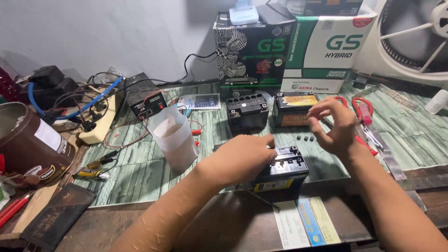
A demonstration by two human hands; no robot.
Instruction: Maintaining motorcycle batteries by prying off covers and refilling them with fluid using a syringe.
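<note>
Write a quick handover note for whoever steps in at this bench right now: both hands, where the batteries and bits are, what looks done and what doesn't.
Left hand: resting on top of the small black battery at the bench's front edge, fingers at its top.
Right hand: raised above the bench, fingers curled, apparently holding nothing; too small to be sure.
Three small black caps lie loose on the mat behind that battery.
Two more batteries stand further back, in front of the cartons.
A translucent plastic jug stands to the left; red-handled scissors lie to the right.
Done: caps off, apparently.
Left: caps not yet fitted back.
</note>
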